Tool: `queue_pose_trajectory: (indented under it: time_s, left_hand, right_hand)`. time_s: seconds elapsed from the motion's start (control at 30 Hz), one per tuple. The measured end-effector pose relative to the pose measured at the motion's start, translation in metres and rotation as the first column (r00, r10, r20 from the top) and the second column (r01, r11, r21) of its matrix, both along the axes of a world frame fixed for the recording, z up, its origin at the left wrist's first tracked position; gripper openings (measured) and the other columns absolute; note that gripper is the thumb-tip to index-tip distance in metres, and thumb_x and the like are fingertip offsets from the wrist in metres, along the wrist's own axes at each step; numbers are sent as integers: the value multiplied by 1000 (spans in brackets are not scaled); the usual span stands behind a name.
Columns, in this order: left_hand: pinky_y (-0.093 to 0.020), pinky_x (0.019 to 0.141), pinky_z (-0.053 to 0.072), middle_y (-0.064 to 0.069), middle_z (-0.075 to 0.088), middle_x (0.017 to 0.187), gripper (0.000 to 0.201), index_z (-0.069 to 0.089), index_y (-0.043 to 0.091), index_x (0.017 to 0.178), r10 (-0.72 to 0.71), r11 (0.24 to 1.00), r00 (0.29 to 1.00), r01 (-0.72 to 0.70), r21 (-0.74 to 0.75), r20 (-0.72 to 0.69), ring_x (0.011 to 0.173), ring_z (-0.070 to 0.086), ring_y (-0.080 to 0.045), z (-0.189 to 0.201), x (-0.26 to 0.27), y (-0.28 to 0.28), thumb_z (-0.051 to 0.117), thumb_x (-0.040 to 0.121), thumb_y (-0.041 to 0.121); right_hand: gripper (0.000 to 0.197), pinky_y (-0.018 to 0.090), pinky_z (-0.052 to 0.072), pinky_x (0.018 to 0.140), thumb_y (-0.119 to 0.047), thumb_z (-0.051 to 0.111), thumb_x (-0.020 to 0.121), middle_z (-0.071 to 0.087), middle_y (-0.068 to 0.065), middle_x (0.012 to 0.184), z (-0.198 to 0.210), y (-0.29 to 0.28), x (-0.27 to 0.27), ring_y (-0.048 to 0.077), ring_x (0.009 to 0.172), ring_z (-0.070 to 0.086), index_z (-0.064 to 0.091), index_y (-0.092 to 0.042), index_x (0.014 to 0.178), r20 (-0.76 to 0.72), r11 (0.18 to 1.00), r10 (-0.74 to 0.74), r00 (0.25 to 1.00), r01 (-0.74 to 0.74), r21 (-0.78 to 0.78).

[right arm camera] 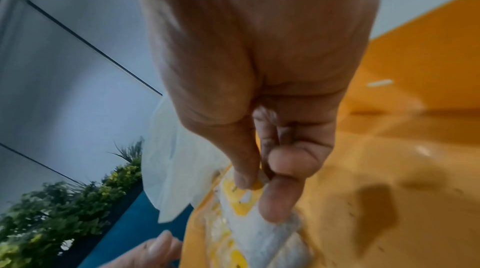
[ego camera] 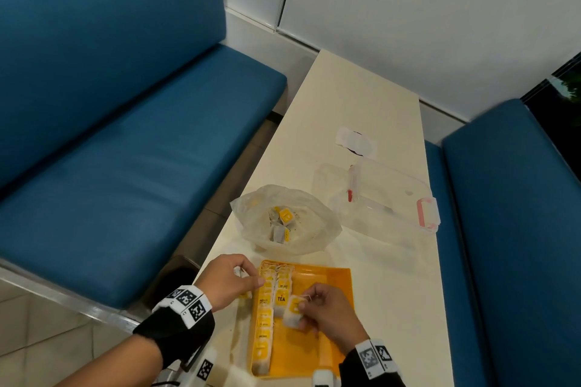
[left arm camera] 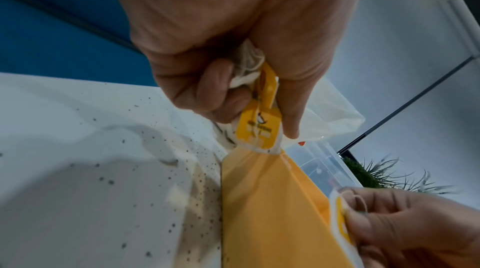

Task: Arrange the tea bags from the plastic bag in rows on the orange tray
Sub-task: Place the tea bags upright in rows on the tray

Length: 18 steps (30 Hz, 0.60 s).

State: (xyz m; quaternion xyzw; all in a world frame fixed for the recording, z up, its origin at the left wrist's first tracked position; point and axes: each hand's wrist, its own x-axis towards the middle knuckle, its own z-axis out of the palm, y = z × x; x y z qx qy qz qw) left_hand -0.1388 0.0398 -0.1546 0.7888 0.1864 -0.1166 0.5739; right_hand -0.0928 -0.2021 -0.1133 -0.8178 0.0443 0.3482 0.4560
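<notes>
The orange tray point(ego camera: 327, 280) lies at the table's near end, with a row of yellow-tagged tea bags point(ego camera: 263, 320) along its left side and a shorter second row point(ego camera: 281, 295) beside it. My right hand point(ego camera: 317, 308) pinches one tea bag point(ego camera: 294, 313) over the tray, at the near end of the second row. My left hand point(ego camera: 232, 276) sits at the tray's left rim, its curled fingers clutching a bunch of tea bags point(left arm camera: 257, 106) with yellow tags. The crumpled plastic bag point(ego camera: 301, 223) behind the tray holds several more tea bags point(ego camera: 281, 223).
A clear lidded container with pink clasps point(ego camera: 386, 195) stands right of the plastic bag. A white wrapper point(ego camera: 355, 141) lies farther back on the cream table point(ego camera: 393, 292). Blue benches point(ego camera: 125, 135) flank the table on both sides.
</notes>
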Motion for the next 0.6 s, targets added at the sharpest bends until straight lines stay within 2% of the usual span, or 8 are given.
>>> queue_pose_trajectory:
  time_s: [0.1, 0.23, 0.33, 0.43, 0.5, 0.6]
  left_hand:
    - [-22, 76, 50, 11, 66, 103, 35, 68, 32, 100, -35, 998, 999, 36, 57, -16, 94, 61, -6, -2, 0, -6, 87, 73, 40]
    - [-24, 84, 52, 9, 64, 106, 60, 57, 37, 124, -59, 997, 998, 59, 42, 2, 94, 60, -10, -2, 1, -12, 88, 73, 36]
    - [-20, 83, 49, 11, 65, 110, 60, 59, 35, 127, -58, 997, 998, 57, 48, 10, 96, 59, -5, -1, 2, -12, 87, 74, 35]
    - [-26, 93, 51, 12, 66, 117, 55, 61, 39, 122, -66, 997, 998, 65, 41, 3, 106, 61, -6, -3, 1, -11, 87, 74, 38]
    - [-29, 96, 51, 12, 66, 120, 54, 62, 39, 123, -65, 997, 998, 65, 41, -8, 109, 60, -8, -4, 0, -11, 86, 74, 39]
    - [-26, 96, 49, 12, 65, 121, 58, 62, 35, 127, -63, 997, 998, 64, 42, -26, 112, 59, -9, -5, 1, -10, 86, 75, 40]
  right_hand:
    - [9, 26, 43, 41, -6, 68, 89, 69, 8, 66, -14, 9, -3, 21, 55, 67, 61, -11, 86, -36, 993, 61, 997, -64, -98]
    - [13, 26, 46, 43, -4, 67, 89, 67, 7, 69, -26, 21, -1, 20, 55, 68, 58, -12, 83, -44, 987, 76, 996, -82, -137]
    - [18, 28, 48, 44, -2, 69, 85, 65, 8, 65, -30, 27, -1, 23, 53, 68, 54, -11, 81, -26, 987, 51, 998, -55, -151]
    - [21, 29, 51, 44, 0, 69, 83, 64, 10, 63, -29, 33, -1, 25, 51, 68, 52, -11, 79, -8, 987, 3, 1000, -4, -163]
    - [20, 32, 54, 48, 4, 68, 81, 63, 13, 66, -28, 36, 1, 26, 50, 65, 54, -10, 78, -3, 987, -50, 999, 49, -152]
    - [19, 38, 59, 56, 6, 67, 79, 64, 15, 74, -29, 39, 3, 27, 53, 65, 56, -8, 79, 6, 983, -110, 994, 109, -148]
